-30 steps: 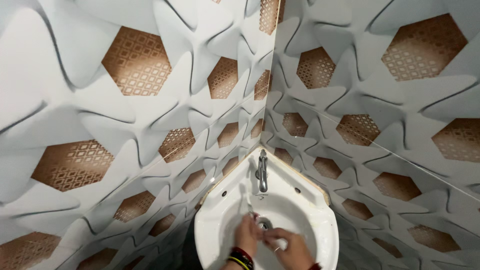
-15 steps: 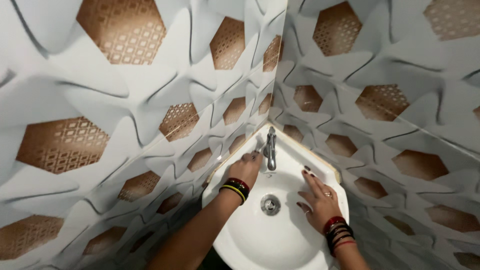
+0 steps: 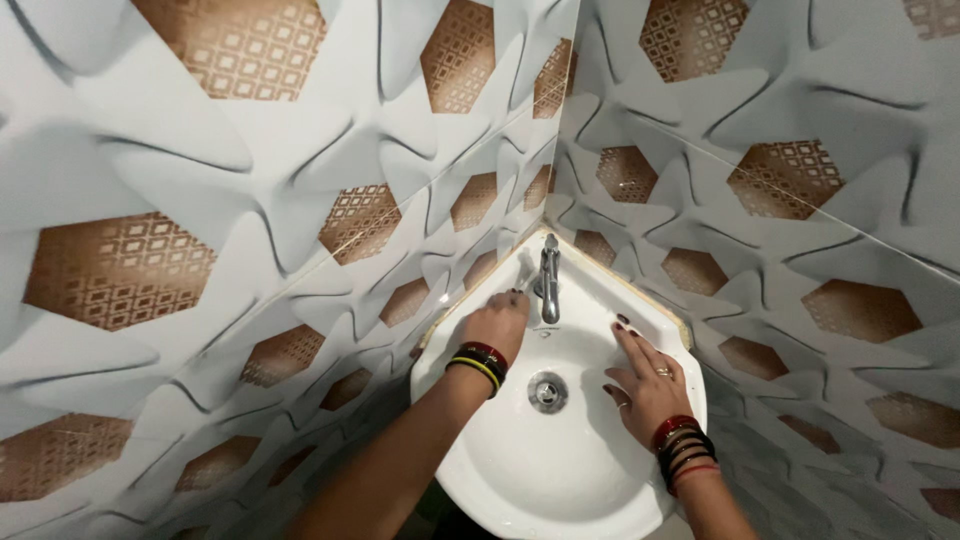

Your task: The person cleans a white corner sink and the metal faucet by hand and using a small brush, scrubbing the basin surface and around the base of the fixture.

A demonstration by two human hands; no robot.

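While left hand (image 3: 497,322) pressed fingers together on basin (image 3: 560,470) ledge beside tap (image 3: 549,280), right hand (image 3: 646,378) lay spread flat on rim; tap not running, bowl looked clean w/ no suds.

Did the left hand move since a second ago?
Yes. The left hand went from over the drain, next to the right hand, up the basin to its back-left rim, beside the tap.
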